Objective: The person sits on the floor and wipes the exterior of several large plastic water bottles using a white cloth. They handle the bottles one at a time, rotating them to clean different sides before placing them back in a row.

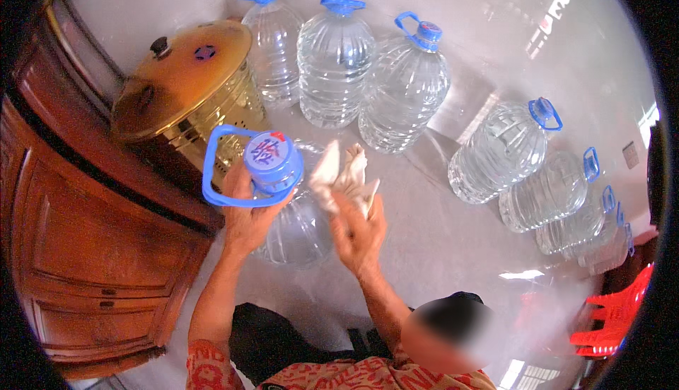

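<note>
Clear bottle (300, 238) held by its neck, white cloth (341, 171) alongside

The left hand (247, 222) is wrapped around the neck, just under the blue cap (272, 160), with the loop handle (209, 172) jutting left. The right hand (358, 234) grasps the bunched cloth close beside the bottle — contact between the two is hard to tell. Farther out: a gold lidded bin (187, 79), three upright bottles (336, 68), more along the right, a wooden cabinet (99, 248).

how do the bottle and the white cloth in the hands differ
The bottle is clear, with a blue cap and handle; the cloth is plain whitish and opaque. The bottle is rounded and larger, the cloth small and crumpled. The left hand grips the bottle below its cap; the right hand holds the cloth.
</note>
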`<state>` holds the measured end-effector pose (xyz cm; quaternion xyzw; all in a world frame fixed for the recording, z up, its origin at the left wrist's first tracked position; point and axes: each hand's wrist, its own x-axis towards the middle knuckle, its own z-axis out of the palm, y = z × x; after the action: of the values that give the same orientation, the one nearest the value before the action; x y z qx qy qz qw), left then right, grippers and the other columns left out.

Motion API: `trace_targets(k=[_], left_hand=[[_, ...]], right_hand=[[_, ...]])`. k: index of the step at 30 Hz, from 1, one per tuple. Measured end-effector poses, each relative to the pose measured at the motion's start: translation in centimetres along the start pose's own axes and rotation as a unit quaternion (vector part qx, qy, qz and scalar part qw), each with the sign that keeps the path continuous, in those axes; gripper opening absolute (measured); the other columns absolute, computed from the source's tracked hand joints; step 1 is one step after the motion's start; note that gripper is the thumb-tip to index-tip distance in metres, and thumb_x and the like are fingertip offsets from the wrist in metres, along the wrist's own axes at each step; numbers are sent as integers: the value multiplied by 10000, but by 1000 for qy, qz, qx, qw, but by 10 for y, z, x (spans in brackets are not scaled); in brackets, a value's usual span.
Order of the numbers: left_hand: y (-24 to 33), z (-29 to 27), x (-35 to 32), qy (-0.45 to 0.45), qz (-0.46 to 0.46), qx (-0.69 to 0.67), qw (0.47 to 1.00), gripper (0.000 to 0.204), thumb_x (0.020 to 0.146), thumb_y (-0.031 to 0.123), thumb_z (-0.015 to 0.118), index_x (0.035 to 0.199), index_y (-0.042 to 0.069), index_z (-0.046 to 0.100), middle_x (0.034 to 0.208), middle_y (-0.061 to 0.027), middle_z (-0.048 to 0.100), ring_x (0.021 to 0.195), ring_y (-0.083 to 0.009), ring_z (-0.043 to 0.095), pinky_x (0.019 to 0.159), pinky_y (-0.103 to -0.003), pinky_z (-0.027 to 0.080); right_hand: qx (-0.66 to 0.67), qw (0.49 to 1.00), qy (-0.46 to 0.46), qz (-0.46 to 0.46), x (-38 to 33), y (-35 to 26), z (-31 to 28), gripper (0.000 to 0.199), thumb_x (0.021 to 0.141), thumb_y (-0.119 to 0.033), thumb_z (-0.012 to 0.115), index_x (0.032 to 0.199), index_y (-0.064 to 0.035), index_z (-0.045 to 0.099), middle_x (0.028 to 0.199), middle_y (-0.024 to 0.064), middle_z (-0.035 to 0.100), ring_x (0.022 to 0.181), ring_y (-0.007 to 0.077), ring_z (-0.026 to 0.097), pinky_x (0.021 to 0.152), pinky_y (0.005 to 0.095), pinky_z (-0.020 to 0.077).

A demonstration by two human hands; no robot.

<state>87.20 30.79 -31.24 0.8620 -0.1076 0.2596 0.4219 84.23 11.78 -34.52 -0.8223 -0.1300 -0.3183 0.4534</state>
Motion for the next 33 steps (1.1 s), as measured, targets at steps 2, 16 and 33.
trace_targets(k=[2,16,33], left_hand=[[2,-1,2,-29,1,1,1000,559,735,147,756,1217,20,502,1179,-156,550,1072,-300,536,929,-410,406],[12,1,13,-28,4,-48,998,599,694,162,788,1207,14,514,1153,-170,572,1081,-339,535,948,-438,390],[9,-3,4,-24,46,-8,999,598,721,215,770,1214,16,496,1177,-166,545,1107,-319,502,955,-424,371]], right_hand=[[-75,990,-43,-110,-5,-26,0,404,694,-60,711,1094,-114,692,1008,146,585,828,275,535,703,358,429],[160,960,41,225,27,43,5,245,912,-178,610,1060,12,660,1032,82,597,925,159,542,814,304,438],[376,871,-41,313,19,55,-29,402,887,-185,589,1254,-35,522,1188,119,569,1016,199,574,864,339,480]])
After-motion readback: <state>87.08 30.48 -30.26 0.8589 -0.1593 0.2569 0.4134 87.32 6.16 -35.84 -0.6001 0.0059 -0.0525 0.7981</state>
